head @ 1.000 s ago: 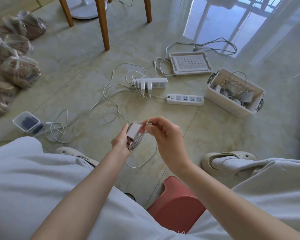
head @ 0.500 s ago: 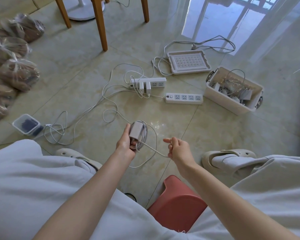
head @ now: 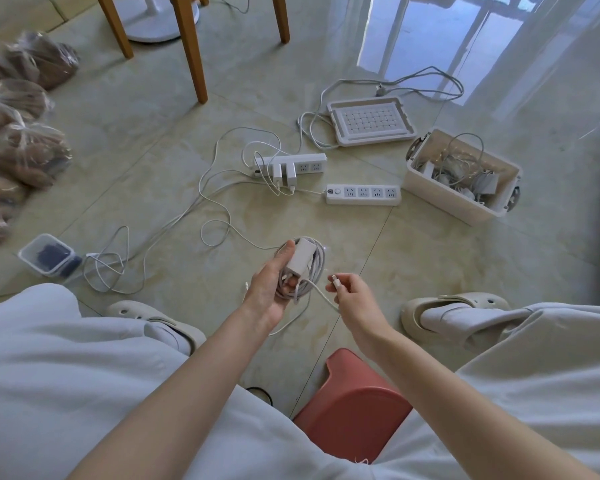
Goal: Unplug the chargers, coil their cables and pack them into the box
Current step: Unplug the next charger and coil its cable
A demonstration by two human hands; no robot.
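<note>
No readable text, label, brand or number; any markings on the white four-socket power strip [head: 362,195], just left of the cream plastic box [head: 447,199], too small to read.

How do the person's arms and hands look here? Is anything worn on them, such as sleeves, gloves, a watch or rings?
The left hand and the right hand are bare, without gloves. No ring, watch or bracelet shows on either hand or wrist. The left forearm and the right forearm are uncovered as far as the view shows them; no sleeve is visible.
</note>
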